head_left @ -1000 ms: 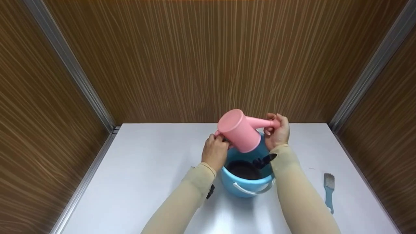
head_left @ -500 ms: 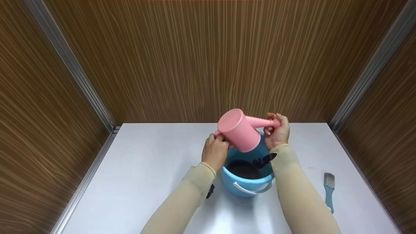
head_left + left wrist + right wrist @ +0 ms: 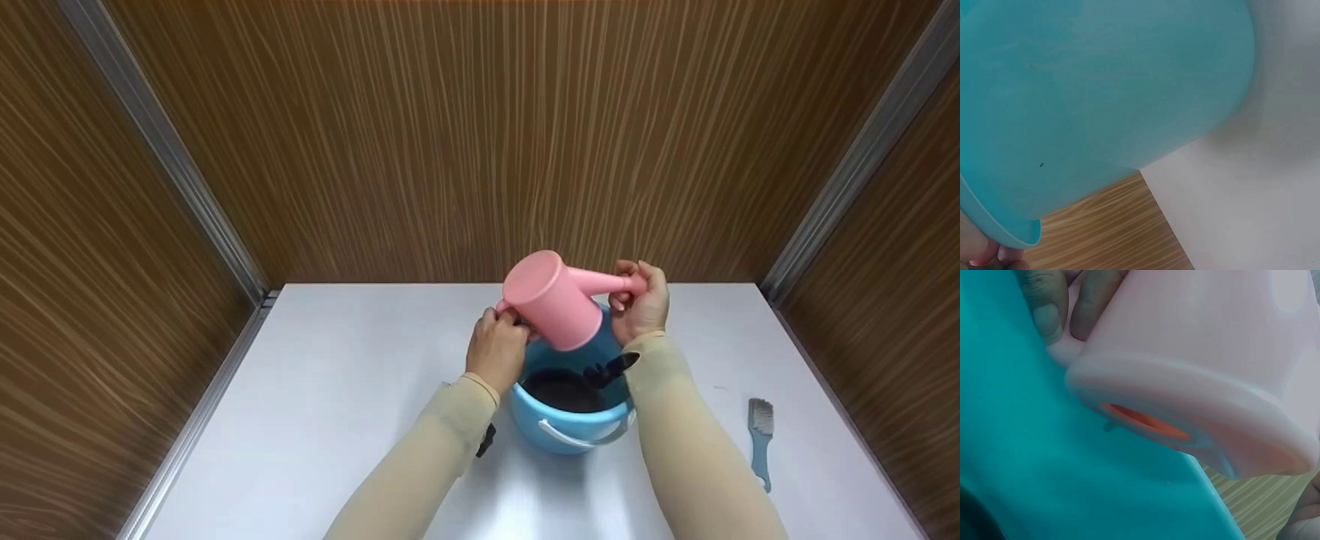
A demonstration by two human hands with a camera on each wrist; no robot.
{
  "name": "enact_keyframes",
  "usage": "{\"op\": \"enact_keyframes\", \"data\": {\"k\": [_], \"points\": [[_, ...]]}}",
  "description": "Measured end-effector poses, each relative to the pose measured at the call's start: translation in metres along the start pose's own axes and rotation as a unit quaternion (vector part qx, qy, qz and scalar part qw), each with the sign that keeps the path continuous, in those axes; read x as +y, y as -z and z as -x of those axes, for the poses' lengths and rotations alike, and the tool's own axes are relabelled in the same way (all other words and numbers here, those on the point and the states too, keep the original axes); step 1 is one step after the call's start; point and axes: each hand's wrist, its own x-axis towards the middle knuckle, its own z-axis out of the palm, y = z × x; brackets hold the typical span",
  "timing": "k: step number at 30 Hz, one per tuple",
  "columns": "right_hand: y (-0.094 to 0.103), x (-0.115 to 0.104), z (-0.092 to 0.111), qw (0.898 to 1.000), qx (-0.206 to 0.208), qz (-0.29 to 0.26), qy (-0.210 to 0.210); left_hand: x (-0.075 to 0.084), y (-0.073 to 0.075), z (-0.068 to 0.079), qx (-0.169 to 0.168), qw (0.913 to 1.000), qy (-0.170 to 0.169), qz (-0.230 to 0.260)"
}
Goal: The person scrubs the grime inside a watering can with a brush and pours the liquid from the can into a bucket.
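In the head view a pink watering can (image 3: 559, 307) is held tipped over a light blue bucket (image 3: 562, 435), its flat base turned up. My left hand (image 3: 496, 352) grips the can's handle at the bucket's left rim. With curled fingers, my right hand (image 3: 641, 304) holds the end of the spout (image 3: 596, 283). The right wrist view shows the can's top (image 3: 1185, 410) facing down, with an opening in it and left-hand fingers (image 3: 1047, 320) on the handle. Below the can, a dark round area (image 3: 562, 391) fills the bucket's bottom. No stream shows.
A grey-blue brush (image 3: 760, 442) lies on the white table (image 3: 337, 390) at the right. The bucket's white handle (image 3: 577, 442) hangs at its front. Wood-grain panels (image 3: 480, 142) enclose the back and sides. Black camera mounts (image 3: 611, 370) sit under the wrists.
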Motion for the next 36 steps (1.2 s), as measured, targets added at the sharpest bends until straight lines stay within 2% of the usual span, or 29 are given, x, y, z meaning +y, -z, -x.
{"op": "enact_keyframes", "data": {"k": [12, 31, 36], "points": [[0.0015, -0.0003, -0.0015, 1.0, 0.003, 0.0, 0.001, 0.0009, -0.0007, -0.0009, 0.004, 1.0, -0.007, 0.001], [0.0008, -0.0014, -0.0011, 1.0, 0.009, -0.004, -0.003, 0.0014, 0.0003, -0.0008, -0.006, 0.9999, 0.002, 0.012], [0.0022, -0.0003, -0.0011, 1.0, 0.012, 0.005, 0.0, 0.0014, -0.0012, -0.0008, 0.0, 0.9999, 0.001, 0.012]]}}
